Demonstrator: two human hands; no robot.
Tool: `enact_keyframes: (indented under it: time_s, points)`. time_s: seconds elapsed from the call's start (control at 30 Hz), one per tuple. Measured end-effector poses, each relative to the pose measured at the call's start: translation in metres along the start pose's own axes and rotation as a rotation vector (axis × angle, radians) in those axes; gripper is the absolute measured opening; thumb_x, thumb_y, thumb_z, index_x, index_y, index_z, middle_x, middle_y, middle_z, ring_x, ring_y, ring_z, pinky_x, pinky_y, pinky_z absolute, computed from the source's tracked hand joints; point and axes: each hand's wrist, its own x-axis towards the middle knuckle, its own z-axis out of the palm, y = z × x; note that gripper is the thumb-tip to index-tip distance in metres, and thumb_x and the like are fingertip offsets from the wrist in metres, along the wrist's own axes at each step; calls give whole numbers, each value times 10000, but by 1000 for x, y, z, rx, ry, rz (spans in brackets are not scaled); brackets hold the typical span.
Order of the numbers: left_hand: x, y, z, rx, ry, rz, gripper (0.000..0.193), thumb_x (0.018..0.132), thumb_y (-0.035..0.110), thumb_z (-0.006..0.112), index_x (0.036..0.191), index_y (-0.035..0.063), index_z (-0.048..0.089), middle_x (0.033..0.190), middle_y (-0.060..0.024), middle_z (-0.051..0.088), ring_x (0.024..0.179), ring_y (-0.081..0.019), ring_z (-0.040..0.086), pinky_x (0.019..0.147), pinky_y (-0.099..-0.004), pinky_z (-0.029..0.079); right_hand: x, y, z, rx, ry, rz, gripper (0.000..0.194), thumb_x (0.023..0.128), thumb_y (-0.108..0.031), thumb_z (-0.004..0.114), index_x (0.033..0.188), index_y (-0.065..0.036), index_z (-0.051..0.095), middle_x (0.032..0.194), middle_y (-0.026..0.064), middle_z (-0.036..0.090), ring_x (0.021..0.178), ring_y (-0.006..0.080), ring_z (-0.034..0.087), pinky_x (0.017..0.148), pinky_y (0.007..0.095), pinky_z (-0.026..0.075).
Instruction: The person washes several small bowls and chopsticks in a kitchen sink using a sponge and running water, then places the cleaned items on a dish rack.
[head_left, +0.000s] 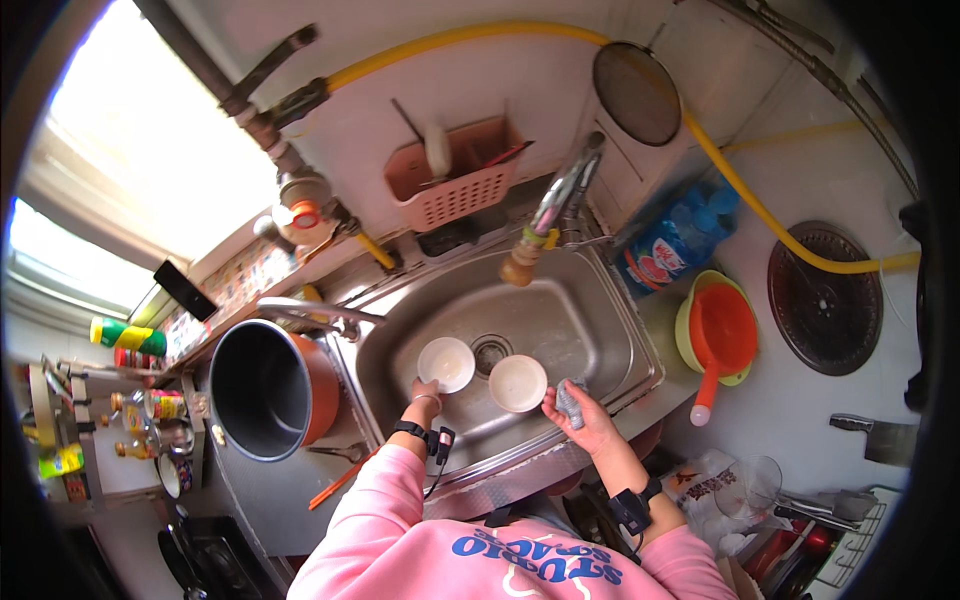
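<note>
A stainless steel sink (600, 367) lies before me. My left hand (427, 391) grips the near rim of a white bowl (441, 358) over the sink's left part. To the right of the drain (491, 352) is a second pale bowl (517, 384), with a little liquid or residue visible inside. A grey scrubbing cloth (570, 403) is held in my right hand (589, 427). The fingers of that hand are beside the second bowl's right edge; whether they touch it I cannot tell.
A mixer tap (544, 210) reaches over the sink from the back. A large orange pot (319, 390) stands left, near orange chopsticks (341, 484). At right are an orange ladle (724, 322) in a green basin (684, 337) and a blue detergent bottle (675, 244). A pink basket (457, 199) hangs behind.
</note>
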Motion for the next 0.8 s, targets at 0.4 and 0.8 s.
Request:
enact_keyframes:
  time_s: [0.4,0.8]
  points:
    - [-9,-12,3,-130,55,-58,225,865,79,561,1064,-27,551,974,-162,618,814,-322,645,637,-422,589,126,-3,-32,-1152,392,-402,584,765,-152,699,1244,-4,400,1092,139,571,949,248,588,777,324,502]
    - [-63,-35,86,167,-562,-201,540,807,90,633,1298,83,408,1143,-140,564,902,-334,633,727,-429,563,128,2,-9,-709,162,-209,523,766,-50,681,1204,7,400,1004,120,570,847,194,603,699,313,533]
